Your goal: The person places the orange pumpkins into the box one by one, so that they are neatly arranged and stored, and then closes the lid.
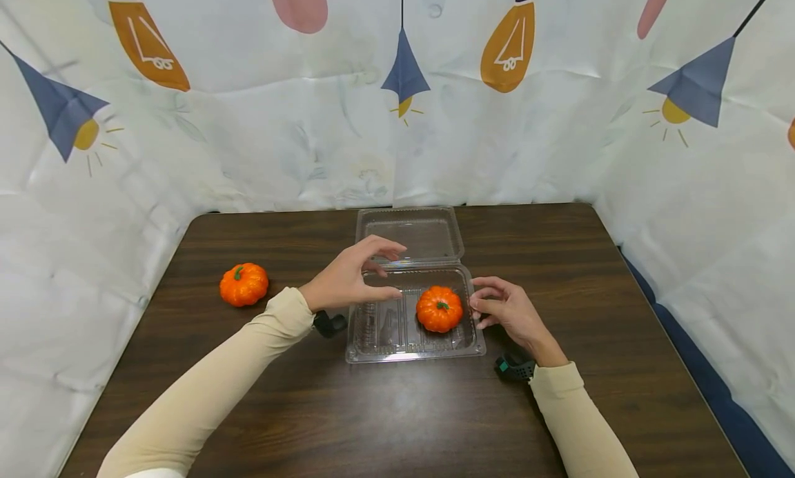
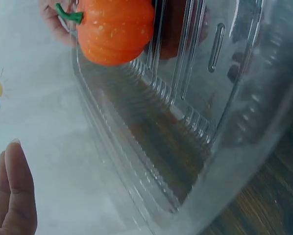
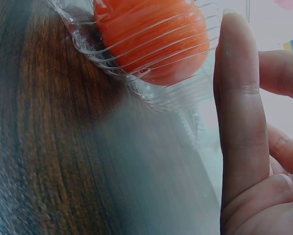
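A clear plastic clamshell container lies with its lid folded back. An orange toy pumpkin with a green stem sits in the right half of its base. My left hand hovers over the left half, thumb and fingers spread apart, holding nothing. At the right rim is my right hand, its fingertips right against the container's side. In the right wrist view, a straight digit stands alongside the ribbed wall, with the pumpkin showing through it.
A second orange toy pumpkin rests on the dark wooden table, left of the container. White curtains printed with lamps and bulbs enclose the back and sides. A black band is on the left wrist, another on the right.
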Demonstrator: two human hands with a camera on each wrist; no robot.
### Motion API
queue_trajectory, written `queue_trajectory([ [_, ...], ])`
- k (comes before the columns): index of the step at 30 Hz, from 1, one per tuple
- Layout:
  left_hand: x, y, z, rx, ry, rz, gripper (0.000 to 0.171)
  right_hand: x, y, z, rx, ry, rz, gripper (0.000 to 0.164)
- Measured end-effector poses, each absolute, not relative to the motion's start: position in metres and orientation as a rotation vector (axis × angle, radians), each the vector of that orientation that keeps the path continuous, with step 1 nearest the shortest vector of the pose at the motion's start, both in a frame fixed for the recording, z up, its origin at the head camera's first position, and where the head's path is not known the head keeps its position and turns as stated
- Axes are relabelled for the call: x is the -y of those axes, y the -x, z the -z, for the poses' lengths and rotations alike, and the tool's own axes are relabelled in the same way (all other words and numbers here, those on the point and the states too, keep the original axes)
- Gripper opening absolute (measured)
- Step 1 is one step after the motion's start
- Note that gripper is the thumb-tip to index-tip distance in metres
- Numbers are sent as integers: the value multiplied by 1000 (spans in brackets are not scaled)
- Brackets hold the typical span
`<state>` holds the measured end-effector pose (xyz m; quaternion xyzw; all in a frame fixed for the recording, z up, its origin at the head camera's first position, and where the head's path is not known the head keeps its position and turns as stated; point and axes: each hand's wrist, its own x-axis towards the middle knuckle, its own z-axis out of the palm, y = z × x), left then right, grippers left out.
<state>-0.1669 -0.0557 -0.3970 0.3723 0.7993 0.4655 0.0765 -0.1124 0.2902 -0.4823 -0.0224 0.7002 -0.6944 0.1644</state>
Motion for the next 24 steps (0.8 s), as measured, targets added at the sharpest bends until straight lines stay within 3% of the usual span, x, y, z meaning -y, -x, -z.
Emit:
queue_trajectory([
  [24, 121, 165, 390, -2569, -891, -1449, 68, -291, 113, 486, -1997, 41, 1973, 55],
])
